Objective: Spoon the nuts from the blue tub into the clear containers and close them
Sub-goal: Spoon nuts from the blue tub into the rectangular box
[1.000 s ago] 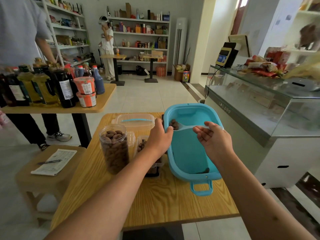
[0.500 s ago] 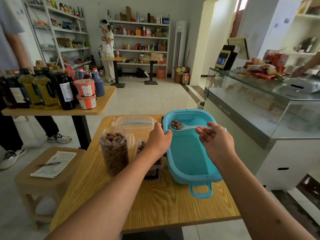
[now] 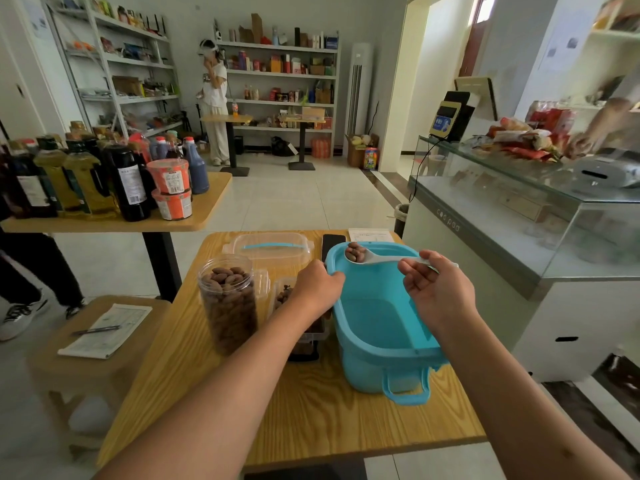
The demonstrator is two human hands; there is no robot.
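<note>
The blue tub (image 3: 377,327) stands on the wooden table (image 3: 311,420), its visible bottom bare. My left hand (image 3: 317,289) grips the tub's left rim. My right hand (image 3: 436,289) holds the handle of a white spoon (image 3: 374,258) loaded with brown nuts, raised over the tub's far end. A tall clear jar (image 3: 228,299) full of nuts stands open to the left. A low clear container (image 3: 285,292) with some nuts sits between jar and tub, partly hidden by my left arm.
A clear lid with a blue handle (image 3: 268,245) lies at the table's far side, next to a black phone (image 3: 333,242) and a paper. A side table with bottles (image 3: 104,181) stands to the left, a stool with notepad (image 3: 104,329) below it, and a glass counter (image 3: 519,216) on the right.
The spoon with nuts has risen slightly toward the tub's far rim. My left hand stays on the rim. The view has tilted up a little.
</note>
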